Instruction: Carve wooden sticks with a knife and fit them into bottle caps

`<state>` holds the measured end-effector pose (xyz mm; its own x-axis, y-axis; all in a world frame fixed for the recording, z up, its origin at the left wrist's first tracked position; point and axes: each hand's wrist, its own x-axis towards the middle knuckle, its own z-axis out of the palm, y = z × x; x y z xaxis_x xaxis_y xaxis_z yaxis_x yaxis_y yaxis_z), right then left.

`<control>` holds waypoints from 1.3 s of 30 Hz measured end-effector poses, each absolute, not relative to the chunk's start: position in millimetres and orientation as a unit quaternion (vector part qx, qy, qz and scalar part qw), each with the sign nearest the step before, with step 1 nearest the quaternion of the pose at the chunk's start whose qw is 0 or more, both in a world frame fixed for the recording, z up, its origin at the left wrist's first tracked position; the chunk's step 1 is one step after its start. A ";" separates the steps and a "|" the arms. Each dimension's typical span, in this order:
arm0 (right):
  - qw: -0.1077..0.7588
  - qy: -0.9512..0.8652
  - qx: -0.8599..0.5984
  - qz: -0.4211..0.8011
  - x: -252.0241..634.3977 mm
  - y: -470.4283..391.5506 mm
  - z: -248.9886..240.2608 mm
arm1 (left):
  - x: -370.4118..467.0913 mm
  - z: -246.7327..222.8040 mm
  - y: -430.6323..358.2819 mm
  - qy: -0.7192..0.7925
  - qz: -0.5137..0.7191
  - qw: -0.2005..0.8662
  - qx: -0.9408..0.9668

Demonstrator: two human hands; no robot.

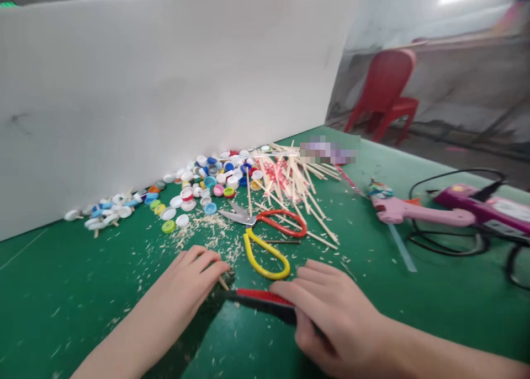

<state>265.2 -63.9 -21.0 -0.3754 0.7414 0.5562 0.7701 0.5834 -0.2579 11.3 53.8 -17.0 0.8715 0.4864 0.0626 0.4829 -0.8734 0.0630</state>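
Note:
My left hand (202, 268) pinches a short wooden stick (223, 283) just above the table, its fingers closed. My right hand (327, 312) is wrapped round a red-and-black knife (263, 300), whose dark front end points left and lies close to the stick's tip. Whether the two touch, I cannot tell. Just beyond my hands lie scissors (252, 220) with one red and one yellow handle loop, blades slightly apart. A thin dark rod (281, 241) lies by the handles. Pale wood shavings (188, 232) are strewn about.
Loose bottle caps (210, 181) are piled against a white board (174, 80), beside wooden sticks (306, 185). Caps joined to sticks (110, 210) lie left. A pink glue gun (422, 212), a purple device (488, 205) and black cable (447, 252) occupy the right. A red chair (387, 86) stands beyond.

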 end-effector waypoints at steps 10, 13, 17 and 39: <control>0.280 -0.854 -0.437 0.011 267.0 -70.6 -35.0 | 18.0 -14.9 68.0 0.220 -0.036 0.038 0.974; 0.263 -0.861 -0.435 0.005 268.0 -69.8 -32.7 | 10.5 -21.1 72.5 0.197 0.014 0.034 0.980; 0.265 -0.865 -0.425 -0.006 269.3 -70.8 -32.7 | 8.9 -22.1 86.0 0.187 0.030 0.013 0.982; 0.267 -0.855 -0.443 0.044 266.2 -64.3 -44.2 | 122.4 0.6 151.7 0.279 0.099 0.113 0.948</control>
<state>266.2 -64.3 -44.2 -0.4646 0.7810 0.4174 0.7340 0.6033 -0.3118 122.4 151.7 0.6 0.8241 0.5524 0.1256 0.5077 -0.8185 0.2690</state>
